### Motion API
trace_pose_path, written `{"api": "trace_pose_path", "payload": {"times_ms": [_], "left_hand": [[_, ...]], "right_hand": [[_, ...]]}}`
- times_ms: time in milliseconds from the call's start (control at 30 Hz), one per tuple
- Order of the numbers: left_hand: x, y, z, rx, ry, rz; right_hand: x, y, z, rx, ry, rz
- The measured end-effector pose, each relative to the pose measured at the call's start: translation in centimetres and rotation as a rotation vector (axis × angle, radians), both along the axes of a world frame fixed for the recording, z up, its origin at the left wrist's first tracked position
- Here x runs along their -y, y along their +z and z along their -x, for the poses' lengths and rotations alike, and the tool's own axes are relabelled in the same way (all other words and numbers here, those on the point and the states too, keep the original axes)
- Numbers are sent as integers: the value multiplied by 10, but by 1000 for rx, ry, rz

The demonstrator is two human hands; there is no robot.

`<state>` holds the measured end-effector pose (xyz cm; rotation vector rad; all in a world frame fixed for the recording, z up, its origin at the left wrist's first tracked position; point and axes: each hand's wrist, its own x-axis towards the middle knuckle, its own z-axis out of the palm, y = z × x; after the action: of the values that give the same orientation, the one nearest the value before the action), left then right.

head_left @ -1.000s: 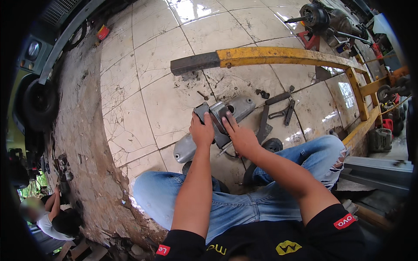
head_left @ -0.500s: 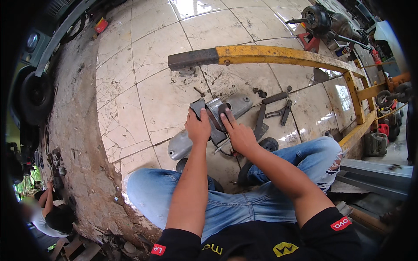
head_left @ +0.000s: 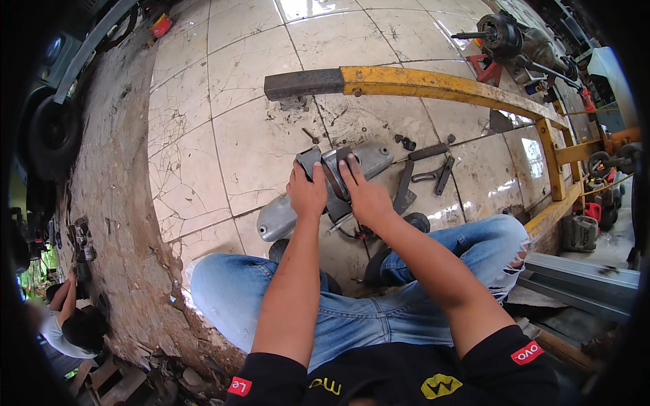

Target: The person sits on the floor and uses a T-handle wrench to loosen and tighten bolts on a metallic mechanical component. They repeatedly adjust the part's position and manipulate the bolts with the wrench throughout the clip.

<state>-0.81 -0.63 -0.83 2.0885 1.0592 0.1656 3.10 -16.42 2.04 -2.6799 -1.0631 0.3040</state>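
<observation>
A long grey cast-metal housing (head_left: 276, 218) lies slantwise on the tiles between my feet, a bolt hole near each end. Across its middle sits a grey metal part with a shiny curved face and a squared side. My left hand (head_left: 309, 195) is closed round the squared side (head_left: 309, 160), thumb on its inner edge. With fingers stretched forward, my right hand (head_left: 369, 199) presses a small dark piece (head_left: 344, 154) onto the curved face; its material cannot be made out. A metal rod (head_left: 336, 227) juts out below, near my right wrist.
A yellow hoist-like steel frame (head_left: 433, 82) spans beyond my hands. Dark hand tools (head_left: 428, 151) lie to the right, a bolt (head_left: 310, 136) just ahead. A greasy axle assembly (head_left: 504, 37) stands far right. Another person (head_left: 71, 328) is at far left, beside broken ground.
My right hand has slid a little forward along the curved face, taking the dark piece toward its far edge. The left hand keeps its hold.
</observation>
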Motion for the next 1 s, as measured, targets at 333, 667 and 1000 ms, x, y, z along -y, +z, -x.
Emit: {"api": "trace_pose_path", "payload": {"times_ms": [333, 667, 1000], "left_hand": [[-3, 4, -5, -7, 10, 9], [-4, 7, -7, -11, -9, -6], [-3, 7, -9, -46, -8, 32]], "right_hand": [[-8, 11, -11, -5, -30, -4], [-9, 2, -17, 66, -24, 23], [-8, 6, -7, 12, -42, 22]]}}
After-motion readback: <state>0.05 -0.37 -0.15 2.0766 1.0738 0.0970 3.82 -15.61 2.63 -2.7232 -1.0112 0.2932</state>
